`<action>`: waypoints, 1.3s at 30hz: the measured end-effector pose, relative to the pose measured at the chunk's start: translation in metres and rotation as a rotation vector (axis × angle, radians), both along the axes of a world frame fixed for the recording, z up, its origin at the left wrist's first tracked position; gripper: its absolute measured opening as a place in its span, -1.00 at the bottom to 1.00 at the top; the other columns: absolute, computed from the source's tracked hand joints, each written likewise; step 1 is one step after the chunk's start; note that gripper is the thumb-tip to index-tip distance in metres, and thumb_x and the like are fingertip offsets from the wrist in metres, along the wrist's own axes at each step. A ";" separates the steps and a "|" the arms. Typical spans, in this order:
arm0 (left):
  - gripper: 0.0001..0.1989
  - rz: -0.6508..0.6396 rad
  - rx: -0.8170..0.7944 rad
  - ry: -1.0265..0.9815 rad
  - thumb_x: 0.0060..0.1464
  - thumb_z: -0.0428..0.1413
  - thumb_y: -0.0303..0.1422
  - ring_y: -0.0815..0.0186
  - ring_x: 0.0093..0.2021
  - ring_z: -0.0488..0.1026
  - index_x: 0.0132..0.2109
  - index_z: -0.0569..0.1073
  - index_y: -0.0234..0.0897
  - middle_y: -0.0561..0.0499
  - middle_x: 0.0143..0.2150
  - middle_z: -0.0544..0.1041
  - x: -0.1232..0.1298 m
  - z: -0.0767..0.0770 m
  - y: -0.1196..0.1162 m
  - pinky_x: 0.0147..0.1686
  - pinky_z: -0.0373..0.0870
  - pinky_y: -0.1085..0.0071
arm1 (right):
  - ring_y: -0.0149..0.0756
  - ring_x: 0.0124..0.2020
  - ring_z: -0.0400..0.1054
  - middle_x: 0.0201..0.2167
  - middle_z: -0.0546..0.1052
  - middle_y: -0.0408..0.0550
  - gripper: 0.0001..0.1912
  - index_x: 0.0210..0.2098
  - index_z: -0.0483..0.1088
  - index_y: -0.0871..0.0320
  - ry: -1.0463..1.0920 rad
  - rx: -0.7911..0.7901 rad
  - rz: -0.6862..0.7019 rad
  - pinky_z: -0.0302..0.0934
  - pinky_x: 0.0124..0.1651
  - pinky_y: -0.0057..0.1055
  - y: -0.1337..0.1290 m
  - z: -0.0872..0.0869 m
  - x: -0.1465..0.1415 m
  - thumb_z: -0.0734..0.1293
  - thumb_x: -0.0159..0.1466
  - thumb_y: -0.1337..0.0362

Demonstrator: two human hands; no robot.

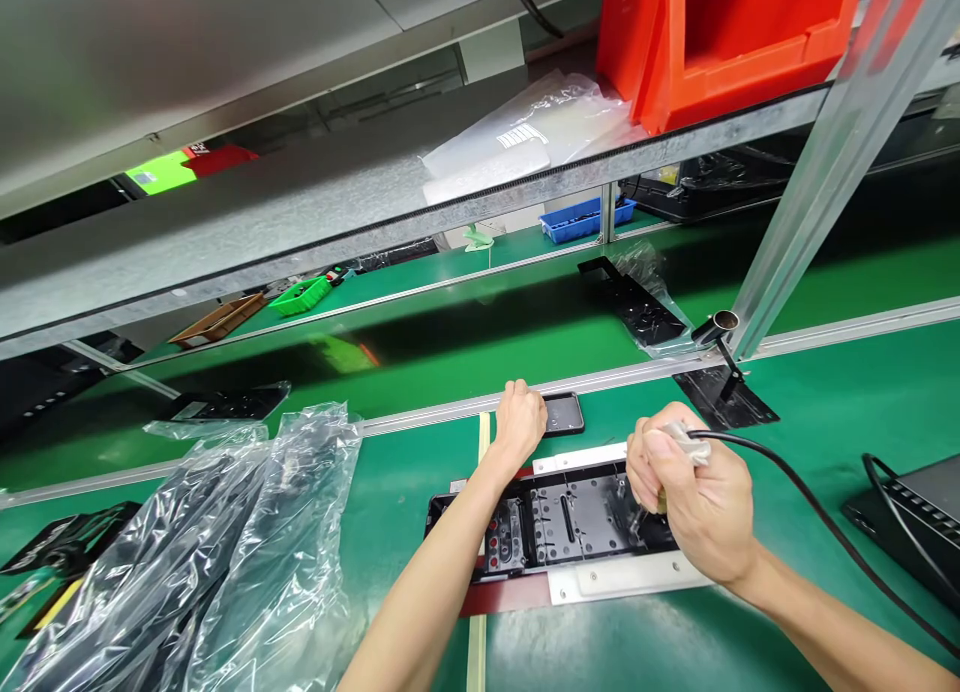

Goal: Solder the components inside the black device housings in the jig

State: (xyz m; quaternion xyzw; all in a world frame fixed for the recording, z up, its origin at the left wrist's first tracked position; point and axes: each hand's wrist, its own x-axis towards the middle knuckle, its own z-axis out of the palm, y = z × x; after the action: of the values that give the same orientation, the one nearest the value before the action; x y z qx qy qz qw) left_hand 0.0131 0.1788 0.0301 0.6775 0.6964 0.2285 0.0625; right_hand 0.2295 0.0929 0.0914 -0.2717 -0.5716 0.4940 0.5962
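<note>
My left hand (521, 419) reaches to the left end of a small black tray (564, 414). Its fingers are bent together, and whatever they pinch is hidden. In my closed right hand (694, 497) is an electric screwdriver (688, 442), with a pale wrapped end and a black cable (799, 487) trailing right. The tool's lower end points down over a long black plastic housing (585, 517), which lies open side up. White fixture strips (630, 577) flank the housing along its near and far sides. My left forearm and right hand cover parts of it.
Plastic-bagged dark parts (277, 552) lie at left. A metal post (817, 172) and a bracket with a short tube (716, 327) stand at right. Overhead runs a shelf (337, 212) with a red bin (735, 72). A black device (915, 512) sits at far right.
</note>
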 end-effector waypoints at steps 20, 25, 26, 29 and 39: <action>-0.90 -0.279 0.022 -0.491 0.35 0.18 -0.44 0.30 -0.08 0.49 -0.13 0.61 -0.19 0.06 -0.17 0.63 0.020 0.011 -0.166 -0.03 0.40 0.36 | -0.43 -0.60 0.19 -0.60 0.25 -0.26 -0.72 -0.34 0.25 0.08 0.023 0.061 0.011 0.09 -0.56 -0.38 0.001 0.002 -0.002 0.29 0.52 0.18; -0.90 -0.315 0.003 -0.464 0.32 0.21 -0.46 0.27 -0.10 0.48 -0.15 0.63 -0.20 0.05 -0.18 0.65 0.020 0.006 -0.161 -0.05 0.42 0.32 | -0.45 -0.60 0.18 -0.59 0.24 -0.25 -0.68 -0.38 0.25 0.09 0.016 0.069 0.021 0.08 -0.56 -0.39 0.002 0.002 -0.001 0.28 0.53 0.20; -0.89 -0.322 0.008 -0.455 0.32 0.21 -0.46 0.26 -0.10 0.48 -0.15 0.64 -0.20 0.04 -0.18 0.65 0.020 0.006 -0.160 -0.05 0.43 0.32 | -0.45 -0.60 0.19 -0.59 0.24 -0.25 -0.67 -0.39 0.25 0.09 0.013 0.070 0.019 0.08 -0.56 -0.39 0.002 0.002 -0.001 0.28 0.53 0.20; -0.87 -0.346 0.048 -0.416 0.34 0.18 -0.47 0.25 -0.09 0.49 -0.11 0.64 -0.22 0.01 -0.16 0.66 0.021 0.003 -0.160 -0.05 0.45 0.29 | -0.45 -0.59 0.19 -0.60 0.24 -0.24 -0.64 -0.42 0.24 0.10 0.010 0.073 0.015 0.09 -0.55 -0.39 0.002 0.001 0.000 0.28 0.53 0.20; -0.81 -0.389 0.177 -0.339 0.35 0.16 -0.50 0.24 -0.12 0.48 0.03 0.58 -0.21 0.00 -0.14 0.65 0.018 -0.003 -0.172 -0.09 0.50 0.25 | -0.43 -0.59 0.21 -0.60 0.26 -0.23 -0.64 -0.42 0.26 0.10 0.002 0.063 -0.003 0.08 -0.55 -0.39 0.001 0.003 -0.002 0.30 0.51 0.17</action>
State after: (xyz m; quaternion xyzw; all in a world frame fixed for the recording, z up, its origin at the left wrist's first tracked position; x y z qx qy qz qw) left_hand 0.0309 0.0068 0.0272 0.7536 0.5099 0.3821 0.1615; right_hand 0.2276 0.0943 0.0948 -0.2531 -0.5860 0.4750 0.6057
